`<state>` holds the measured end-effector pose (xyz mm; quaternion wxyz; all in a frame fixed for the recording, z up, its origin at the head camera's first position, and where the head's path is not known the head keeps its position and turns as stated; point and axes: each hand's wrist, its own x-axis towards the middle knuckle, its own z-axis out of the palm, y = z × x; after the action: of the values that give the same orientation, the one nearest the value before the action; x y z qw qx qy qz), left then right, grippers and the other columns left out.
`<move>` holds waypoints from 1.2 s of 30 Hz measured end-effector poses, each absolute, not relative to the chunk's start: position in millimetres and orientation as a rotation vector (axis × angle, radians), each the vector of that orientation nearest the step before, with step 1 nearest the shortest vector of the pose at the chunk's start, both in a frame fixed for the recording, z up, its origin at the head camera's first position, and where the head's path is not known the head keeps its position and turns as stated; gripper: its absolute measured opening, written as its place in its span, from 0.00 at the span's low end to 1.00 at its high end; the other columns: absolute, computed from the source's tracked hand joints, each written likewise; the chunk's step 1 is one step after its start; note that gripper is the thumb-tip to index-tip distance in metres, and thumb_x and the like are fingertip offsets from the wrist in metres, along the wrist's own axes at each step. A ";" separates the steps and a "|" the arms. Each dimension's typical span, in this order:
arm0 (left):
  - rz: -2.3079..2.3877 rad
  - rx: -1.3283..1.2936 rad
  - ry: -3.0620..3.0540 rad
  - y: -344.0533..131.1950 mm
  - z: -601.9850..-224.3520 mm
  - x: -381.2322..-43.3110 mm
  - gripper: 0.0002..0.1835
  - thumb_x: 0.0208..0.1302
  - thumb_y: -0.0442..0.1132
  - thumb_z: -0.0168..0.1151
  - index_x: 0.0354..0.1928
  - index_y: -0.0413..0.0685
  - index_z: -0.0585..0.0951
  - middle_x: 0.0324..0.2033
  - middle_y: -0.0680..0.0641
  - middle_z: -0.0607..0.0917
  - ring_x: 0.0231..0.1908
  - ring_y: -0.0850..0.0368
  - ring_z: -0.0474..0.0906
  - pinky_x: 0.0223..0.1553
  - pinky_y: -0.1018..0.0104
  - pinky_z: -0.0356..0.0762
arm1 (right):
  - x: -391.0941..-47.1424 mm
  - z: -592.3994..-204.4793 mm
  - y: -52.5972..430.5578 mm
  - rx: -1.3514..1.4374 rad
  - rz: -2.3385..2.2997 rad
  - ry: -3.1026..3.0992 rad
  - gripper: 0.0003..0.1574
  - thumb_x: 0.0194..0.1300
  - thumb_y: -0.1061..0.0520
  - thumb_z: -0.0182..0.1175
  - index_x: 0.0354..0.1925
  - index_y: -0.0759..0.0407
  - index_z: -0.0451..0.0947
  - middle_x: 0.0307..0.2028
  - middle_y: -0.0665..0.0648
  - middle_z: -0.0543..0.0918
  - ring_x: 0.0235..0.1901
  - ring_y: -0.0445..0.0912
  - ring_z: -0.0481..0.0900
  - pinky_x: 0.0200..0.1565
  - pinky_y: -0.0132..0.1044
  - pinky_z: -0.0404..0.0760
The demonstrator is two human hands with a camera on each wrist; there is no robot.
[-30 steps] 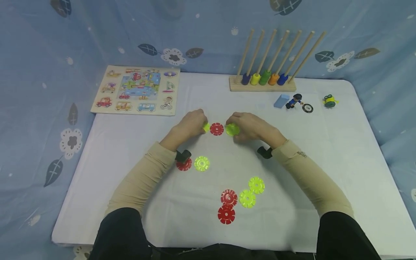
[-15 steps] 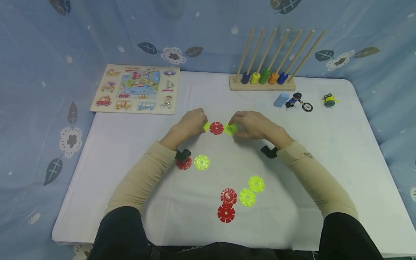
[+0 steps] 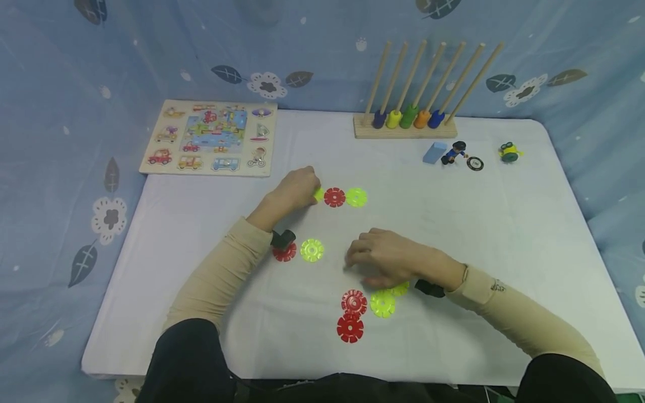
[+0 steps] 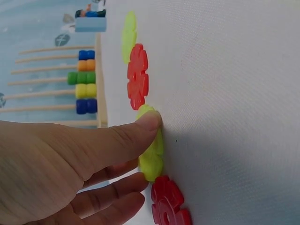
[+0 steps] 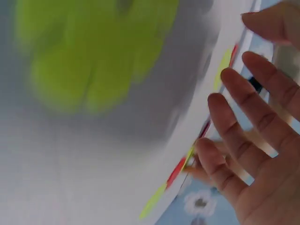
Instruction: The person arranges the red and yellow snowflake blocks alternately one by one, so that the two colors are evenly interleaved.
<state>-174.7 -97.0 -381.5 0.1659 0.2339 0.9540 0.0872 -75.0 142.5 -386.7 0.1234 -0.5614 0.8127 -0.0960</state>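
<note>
My left hand (image 3: 297, 189) is at the far middle of the table, with its thumb and fingers pinching a yellow-green interlocking disc (image 4: 152, 161). That disc belongs to a row: a red disc (image 3: 335, 197) and another yellow-green disc (image 3: 356, 197) lie to its right. On the near side of the left fingers in the left wrist view is one more red disc (image 4: 169, 204), hidden under the hand from above. My right hand (image 3: 385, 257) hovers with nothing in it, fingers spread, partly covering a yellow-green disc (image 3: 400, 289) at the near right.
Nearer lie a yellow-green disc (image 3: 383, 303), two overlapping red discs (image 3: 350, 328), and another yellow-green disc (image 3: 312, 250) beside a red disc (image 3: 284, 253). Along the back stand a picture puzzle board (image 3: 209, 137), a wooden peg stand (image 3: 405, 131), a blue block (image 3: 434, 152) and a toy figure (image 3: 454, 152).
My right hand has let go of the right-hand yellow-green disc in the row and moved towards me, over the near discs. The left hand has stayed in place.
</note>
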 end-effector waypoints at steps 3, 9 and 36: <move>0.246 0.663 2.716 -97.1 -382.8 -174.5 0.17 0.56 0.39 0.70 0.48 0.39 0.84 0.44 0.41 0.80 0.44 0.48 0.77 0.51 0.57 0.77 | -56.9 -387.2 136.4 -1.709 -0.263 2.290 0.29 0.50 0.42 0.71 0.51 0.43 0.80 0.50 0.44 0.81 0.50 0.41 0.76 0.55 0.40 0.76; 0.271 0.673 2.720 -97.1 -385.5 -175.1 0.17 0.56 0.38 0.70 0.46 0.39 0.84 0.43 0.42 0.80 0.43 0.48 0.77 0.50 0.58 0.76 | -35.5 -393.1 124.6 -1.807 -0.130 2.205 0.29 0.47 0.43 0.72 0.51 0.39 0.81 0.50 0.45 0.79 0.50 0.40 0.75 0.54 0.37 0.76; 0.223 0.682 2.741 -96.8 -385.5 -177.5 0.16 0.55 0.40 0.71 0.44 0.40 0.85 0.41 0.43 0.80 0.42 0.49 0.76 0.47 0.57 0.77 | -96.3 -384.2 171.7 -1.280 -0.369 2.548 0.35 0.48 0.52 0.73 0.56 0.52 0.77 0.51 0.52 0.81 0.50 0.46 0.79 0.52 0.43 0.81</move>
<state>-177.5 -96.8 -385.5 0.1534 0.2379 0.9559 0.0776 -96.3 171.7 -384.2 0.1330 -0.4412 0.8783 -0.1273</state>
